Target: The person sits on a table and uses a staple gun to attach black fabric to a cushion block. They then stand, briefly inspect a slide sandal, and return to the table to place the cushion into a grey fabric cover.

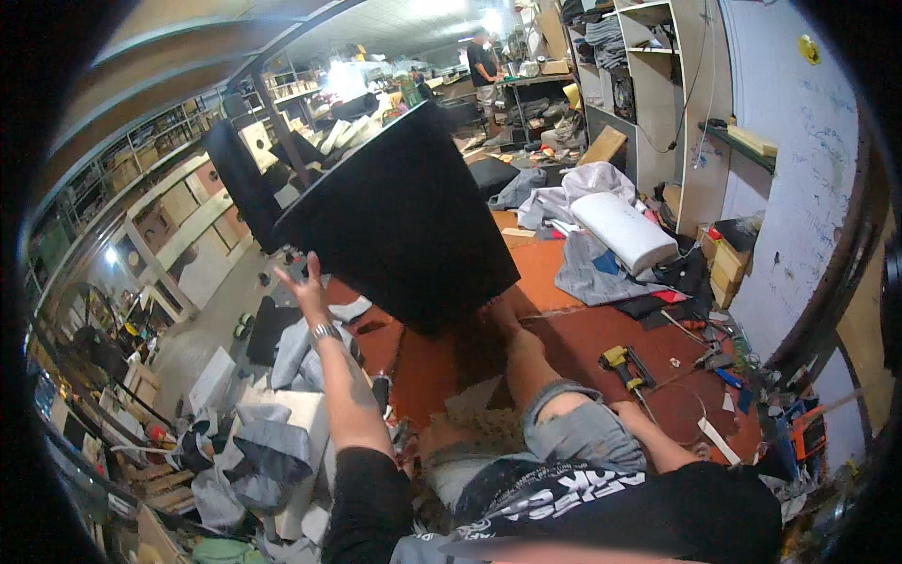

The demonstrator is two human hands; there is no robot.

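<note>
A large black, flat-faced upholstered-looking piece [404,216] stands tilted in front of my legs. Its lower edge hides part of my bare foot. My left hand [306,289] is raised beside the piece's lower left corner, fingers spread and a watch on the wrist; nothing shows in its grasp, and whether it touches the black piece is unclear. Down by my bent knee, my right hand [626,412] reaches low toward the floor, its fingers mostly hidden. Just beyond it lies a yellow-and-black nail or staple gun [624,368] on the reddish floor.
Grey fabric scraps [272,456] pile up at left. On the right lie a white foam block [622,230], more cloth and scattered hand tools [719,357] near a pale wall [799,188]. Shelving [658,103] stands behind. Another person [482,70] works at a far table.
</note>
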